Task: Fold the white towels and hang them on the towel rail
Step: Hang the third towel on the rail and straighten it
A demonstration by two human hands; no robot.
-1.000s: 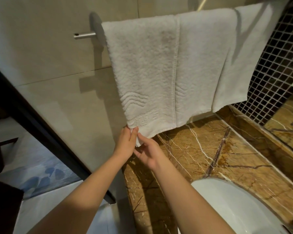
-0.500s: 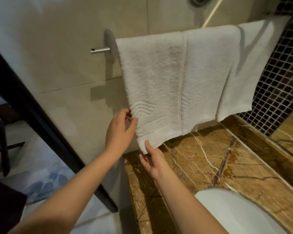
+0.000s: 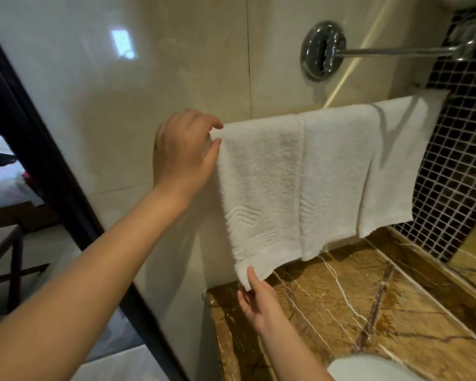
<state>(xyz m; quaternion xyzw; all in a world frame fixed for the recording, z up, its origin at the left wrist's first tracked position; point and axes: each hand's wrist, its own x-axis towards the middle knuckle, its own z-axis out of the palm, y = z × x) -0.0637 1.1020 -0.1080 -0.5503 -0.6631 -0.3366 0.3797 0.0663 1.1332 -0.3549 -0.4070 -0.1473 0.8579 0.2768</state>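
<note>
White towels (image 3: 335,174) were hung side by side above a brown marble counter (image 3: 341,312), the rail hidden beneath them, the leftmost towel (image 3: 261,188) was pinched at its top corner by the left hand (image 3: 182,152), its bottom corner was pinched between thumb and fingers of the right hand (image 3: 259,301)

Two hands (image 3: 182,152), three towel panels (image 3: 261,188) (one plainer), one basin (image 3: 368,369).

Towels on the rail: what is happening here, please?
A person is straightening the left towel. The left hand pinches its top corner, and the right hand pinches its bottom corner, just above the counter. A second towel hangs beside it, to the right, untouched.
</note>
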